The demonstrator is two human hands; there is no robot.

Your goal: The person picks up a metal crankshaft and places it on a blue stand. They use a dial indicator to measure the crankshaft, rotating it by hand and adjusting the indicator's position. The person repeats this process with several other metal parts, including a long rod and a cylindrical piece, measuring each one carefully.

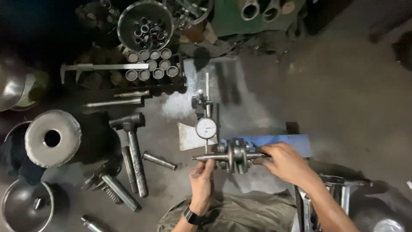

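Head view shows your left hand pinching one end of the grey steel crankshaft and your right hand closed around the other, below the round white dial gauge; a jolt could knock that gauge's tip off.

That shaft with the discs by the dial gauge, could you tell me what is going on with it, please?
A person holds a metal shaft with discs level between both hands: the left hand grips its left end, the right hand its right end. It sits just below a dial gauge on a stand, in front of a blue block. A hammer lies on the floor to the left.
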